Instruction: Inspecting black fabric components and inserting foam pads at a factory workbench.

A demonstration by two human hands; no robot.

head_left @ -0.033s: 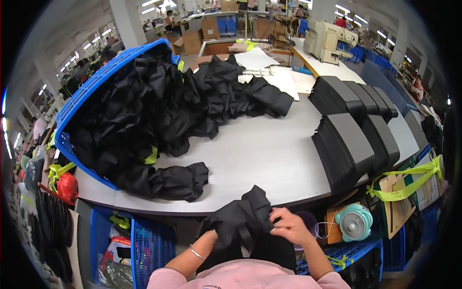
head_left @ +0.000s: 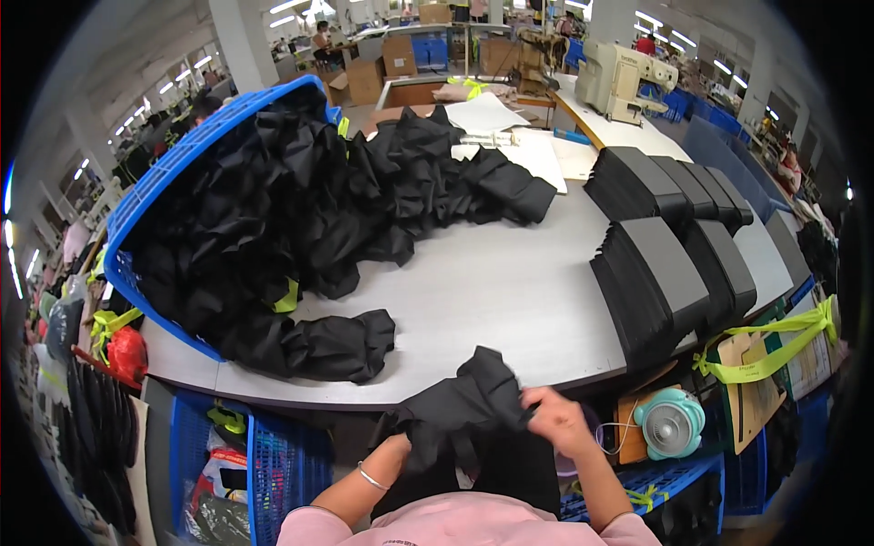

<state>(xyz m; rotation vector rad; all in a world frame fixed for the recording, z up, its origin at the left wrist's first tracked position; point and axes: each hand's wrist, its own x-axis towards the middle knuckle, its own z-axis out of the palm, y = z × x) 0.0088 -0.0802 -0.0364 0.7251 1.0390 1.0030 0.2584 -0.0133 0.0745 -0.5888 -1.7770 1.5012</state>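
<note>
My left hand and my right hand both grip a crumpled black fabric piece at the near edge of the grey table. The fabric bunches up between the hands and hangs down toward my lap. A thin bracelet sits on my left wrist. Just beyond my left hand, a bundle of black fabric lies on the table.
A large heap of black fabric spills from a tilted blue crate on the left. Neat stacks of black cut pieces stand on the right. A small teal fan and blue baskets sit below the table. A sewing machine stands far back.
</note>
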